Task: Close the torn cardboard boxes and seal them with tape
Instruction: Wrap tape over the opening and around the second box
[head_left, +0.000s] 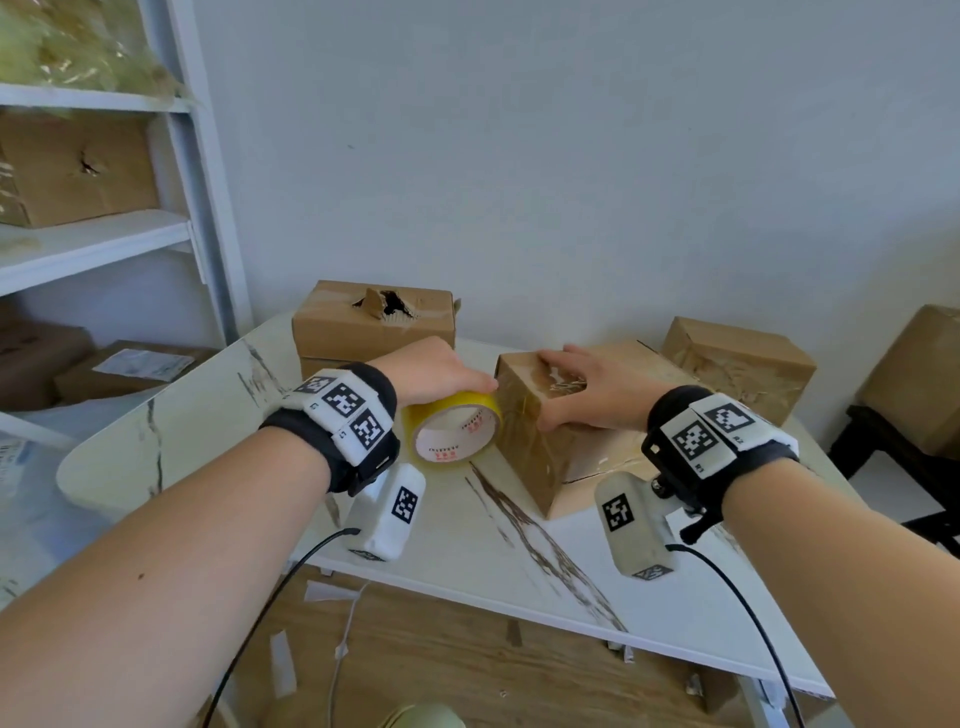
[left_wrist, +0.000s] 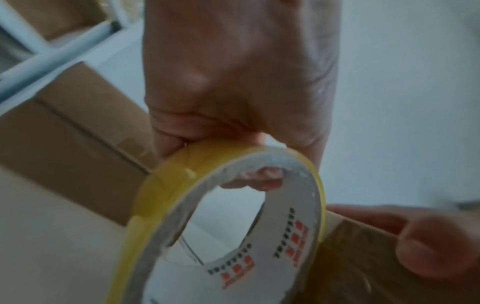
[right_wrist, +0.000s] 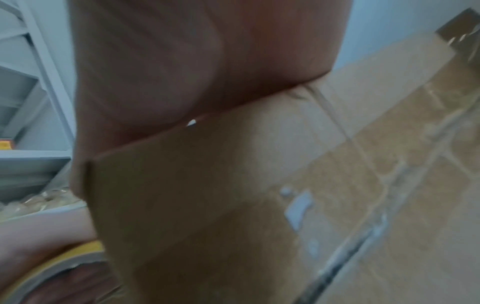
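A small brown cardboard box stands on a flat piece of cardboard in the middle of the table, with glossy tape over its top and left side. My right hand lies on top of it, fingers spread flat and thumb down the near side; the palm covers the box's edge. My left hand grips a yellow tape roll from above and holds it against the box's left side. One fingertip hooks inside the roll's white core. The right thumb shows beside the roll.
A torn box with a ragged hole on top sits at the back left of the white marbled table. Another taped box sits at the back right. Shelves with boxes stand to the left. Paper scraps litter the wooden floor.
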